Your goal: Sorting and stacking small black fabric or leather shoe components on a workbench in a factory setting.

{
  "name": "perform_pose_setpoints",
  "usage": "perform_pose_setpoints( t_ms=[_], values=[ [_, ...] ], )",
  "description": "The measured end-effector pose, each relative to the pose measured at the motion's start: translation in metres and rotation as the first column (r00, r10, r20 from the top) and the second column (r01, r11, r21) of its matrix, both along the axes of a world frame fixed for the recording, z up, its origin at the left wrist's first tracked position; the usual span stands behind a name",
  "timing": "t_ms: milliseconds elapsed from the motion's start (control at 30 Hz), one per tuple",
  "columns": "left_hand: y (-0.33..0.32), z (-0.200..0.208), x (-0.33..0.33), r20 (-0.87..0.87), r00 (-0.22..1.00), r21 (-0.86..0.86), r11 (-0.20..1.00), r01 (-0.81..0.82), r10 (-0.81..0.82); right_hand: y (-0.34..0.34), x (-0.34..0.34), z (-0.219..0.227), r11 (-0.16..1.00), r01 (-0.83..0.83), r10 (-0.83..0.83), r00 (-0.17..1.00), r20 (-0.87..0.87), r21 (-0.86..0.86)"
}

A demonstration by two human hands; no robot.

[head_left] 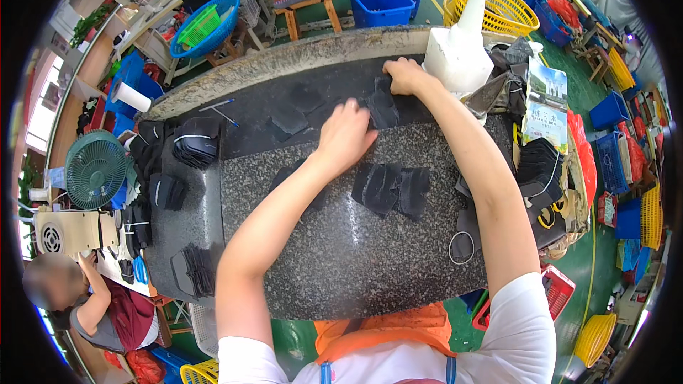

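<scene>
"Where's the black piece (pixel 385 105)?"
"Between the left hand (pixel 346 132) and the right hand (pixel 408 77)."
"Are they pinching it?"
"I can't tell; both look curled. A white bottle (pixel 459 60) stands beside the right one."

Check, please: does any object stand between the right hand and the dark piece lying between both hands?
Nothing visible stands between the right hand and the dark piece; the hand is at its far end, contact unclear. The white spouted container stands further right, outside that gap.
</scene>
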State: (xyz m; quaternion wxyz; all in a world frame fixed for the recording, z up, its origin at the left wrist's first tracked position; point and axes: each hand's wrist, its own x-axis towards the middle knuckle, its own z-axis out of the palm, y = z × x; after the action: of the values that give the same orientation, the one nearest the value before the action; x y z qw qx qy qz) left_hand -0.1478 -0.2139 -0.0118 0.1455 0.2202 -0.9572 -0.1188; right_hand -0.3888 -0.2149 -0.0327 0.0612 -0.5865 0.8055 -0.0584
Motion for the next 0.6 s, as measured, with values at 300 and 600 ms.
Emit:
perform_pose_setpoints(
  t_ms=[300,600],
  values=[
    [-0.057,-0.027,-0.062,0.038,0.907,0.306,0.859,-0.410,0.419,0.068,0.027,0.070,0.942,-0.110,-0.020,0.924,-0.381,-0.316],
    [-0.006,0.037,0.029,-0.495,0.818,0.857,0.321,0.403,0.292,0.258,0.127,0.114,0.935,0.265,0.087,0.471,0.878,-0.235]
  ],
)
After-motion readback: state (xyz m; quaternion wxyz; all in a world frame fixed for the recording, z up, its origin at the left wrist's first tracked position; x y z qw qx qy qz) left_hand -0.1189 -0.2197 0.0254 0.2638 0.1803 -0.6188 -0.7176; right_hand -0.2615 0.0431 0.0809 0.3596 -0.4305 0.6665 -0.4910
